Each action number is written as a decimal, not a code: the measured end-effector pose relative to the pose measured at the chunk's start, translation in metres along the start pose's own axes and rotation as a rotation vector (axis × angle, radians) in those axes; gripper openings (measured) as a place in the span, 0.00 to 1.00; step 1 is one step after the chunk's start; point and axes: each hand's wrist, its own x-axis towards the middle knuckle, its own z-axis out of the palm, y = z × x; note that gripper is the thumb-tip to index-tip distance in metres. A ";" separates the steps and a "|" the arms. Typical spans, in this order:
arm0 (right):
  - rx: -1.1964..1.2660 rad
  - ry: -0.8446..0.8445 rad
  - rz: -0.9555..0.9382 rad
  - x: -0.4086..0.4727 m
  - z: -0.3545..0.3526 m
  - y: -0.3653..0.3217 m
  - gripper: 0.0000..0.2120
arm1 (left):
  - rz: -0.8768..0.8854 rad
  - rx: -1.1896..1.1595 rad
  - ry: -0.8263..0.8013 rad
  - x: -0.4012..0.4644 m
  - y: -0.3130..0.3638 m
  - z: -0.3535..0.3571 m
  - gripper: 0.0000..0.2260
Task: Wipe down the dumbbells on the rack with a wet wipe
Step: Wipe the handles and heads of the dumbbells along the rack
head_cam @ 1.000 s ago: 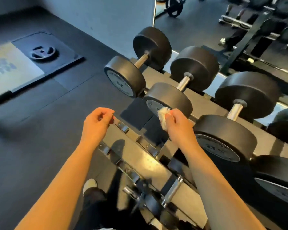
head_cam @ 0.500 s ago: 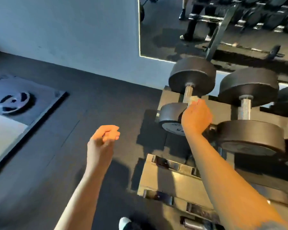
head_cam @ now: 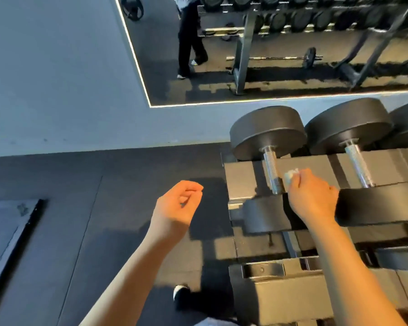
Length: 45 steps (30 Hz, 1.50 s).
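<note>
Black dumbbells lie across the top tier of the rack [head_cam: 243, 175]. The leftmost dumbbell [head_cam: 267, 135] has a knurled steel handle [head_cam: 272, 171]. My right hand [head_cam: 312, 196] grips a crumpled white wet wipe [head_cam: 291, 175] and holds it just right of that handle, over the near weight head [head_cam: 264, 215]. A second dumbbell [head_cam: 349, 128] lies to the right. My left hand [head_cam: 178, 205] hovers over the floor left of the rack, its fingers curled and holding nothing.
A lower rack tier [head_cam: 280, 292] sits near my body. A wall mirror [head_cam: 269, 48] behind the rack reflects a standing person, other racks and a barbell. Dark rubber floor [head_cam: 80, 208] spreads left, with a platform edge [head_cam: 17, 243] at far left. My shoe [head_cam: 180, 291] is below.
My right hand moved with the wipe from the near face of a dumbbell head up to the leftmost dumbbell's handle. The view swung left and up toward the rack's end. My left hand stayed idle.
</note>
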 end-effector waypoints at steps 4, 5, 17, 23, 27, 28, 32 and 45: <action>-0.097 -0.078 0.117 0.013 0.003 -0.017 0.12 | -0.002 0.029 -0.169 0.064 0.000 -0.017 0.07; -0.086 -0.052 0.133 0.016 0.004 -0.025 0.11 | 0.026 0.033 -0.226 0.080 0.004 -0.020 0.07; 0.196 0.369 0.571 0.087 0.062 -0.099 0.07 | 0.482 0.214 -0.697 0.273 0.021 0.009 0.16; 0.229 0.299 0.837 0.099 0.058 -0.131 0.09 | 0.694 0.223 -1.020 0.339 0.038 0.033 0.20; 0.178 0.359 0.930 0.101 0.058 -0.152 0.04 | 0.892 0.218 -1.207 0.346 0.066 0.086 0.28; 0.197 0.398 0.917 0.101 0.060 -0.156 0.03 | 0.962 0.214 -1.257 0.343 0.073 0.100 0.28; 0.313 0.473 0.873 0.093 0.078 -0.155 0.07 | 1.208 0.166 -1.383 0.332 0.082 0.151 0.26; 0.337 0.346 0.989 0.116 0.048 -0.112 0.10 | 1.020 0.056 -1.482 0.332 0.082 0.166 0.17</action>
